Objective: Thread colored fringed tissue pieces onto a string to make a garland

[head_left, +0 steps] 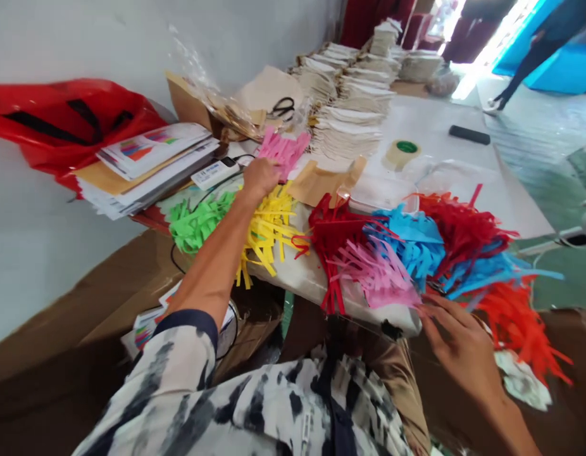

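Observation:
My left hand (261, 178) reaches over the table and grips a pink fringed paper sheet (284, 152), which stands tilted above the pile. Beneath that arm lie green fringed paper (200, 221) and yellow fringed paper (269, 231). My right hand (457, 345) is at the near table edge, fingers apart, just below a heap of red fringed paper (335, 237), blue fringed paper (411, 244), and pink fringed paper (381, 278). Orange-red strips (516, 326) hang past the edge beside that hand. No held object shows in it.
Stacks of cream paper bundles (345, 107) line the far table, with black-handled scissors (283, 107), packing tape (401, 154), and a black phone-like object (469, 134) nearby. Papers (150, 164) and a red plastic bag (69, 120) lie left; cardboard sits below. A person stands at the far right.

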`<state>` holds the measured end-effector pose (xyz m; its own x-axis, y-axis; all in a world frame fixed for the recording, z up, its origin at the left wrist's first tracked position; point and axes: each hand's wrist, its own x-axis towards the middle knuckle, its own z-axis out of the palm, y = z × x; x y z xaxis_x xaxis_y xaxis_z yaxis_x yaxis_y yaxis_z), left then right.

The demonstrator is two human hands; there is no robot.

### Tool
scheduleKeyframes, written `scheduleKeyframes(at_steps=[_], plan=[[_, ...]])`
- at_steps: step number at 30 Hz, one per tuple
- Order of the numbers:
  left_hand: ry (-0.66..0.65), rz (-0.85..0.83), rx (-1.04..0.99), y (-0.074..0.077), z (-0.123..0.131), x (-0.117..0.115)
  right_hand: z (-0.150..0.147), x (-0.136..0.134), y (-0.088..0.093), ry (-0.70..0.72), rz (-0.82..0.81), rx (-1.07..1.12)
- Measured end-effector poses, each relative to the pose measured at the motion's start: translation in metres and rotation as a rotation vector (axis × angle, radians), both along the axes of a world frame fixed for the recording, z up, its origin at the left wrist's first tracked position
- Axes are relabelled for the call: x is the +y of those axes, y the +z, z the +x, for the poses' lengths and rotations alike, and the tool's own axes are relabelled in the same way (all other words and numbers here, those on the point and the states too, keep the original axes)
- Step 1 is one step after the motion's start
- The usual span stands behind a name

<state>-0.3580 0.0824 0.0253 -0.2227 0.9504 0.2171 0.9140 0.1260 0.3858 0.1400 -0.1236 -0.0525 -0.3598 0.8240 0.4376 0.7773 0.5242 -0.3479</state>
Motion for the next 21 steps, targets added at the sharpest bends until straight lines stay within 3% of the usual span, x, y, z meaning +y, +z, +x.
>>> scheduleKeyframes(at_steps=[2, 3, 6, 9, 12, 16, 21], plan=[[-0.069, 0.074, -0.059, 0.013, 0.034, -0.023, -0.002, -0.001, 0.001, 0.003, -0.02, -0.005], [-0.142, 0.158, -0.179, 0.018, 0.055, -0.04, -0.003, -0.002, 0.002, 0.005, -0.023, 0.001], [-0.427, 0.29, -0.486, 0.025, 0.124, -0.108, -0.005, -0.008, 0.009, -0.007, -0.008, 0.039], [-0.633, 0.314, -0.54, 0.005, 0.182, -0.177, -0.005, -0.017, 0.018, -0.041, -0.011, 0.106], [-0.57, 0.336, -0.544, -0.032, 0.215, -0.223, -0.002, -0.026, 0.023, -0.083, -0.046, 0.196], [-0.485, 0.396, -0.55, -0.068, 0.233, -0.248, 0.001, -0.037, 0.021, -0.105, -0.129, 0.313], [-0.471, 0.423, -0.556, -0.067, 0.246, -0.248, 0.001, -0.05, 0.016, -0.082, -0.17, 0.354]])
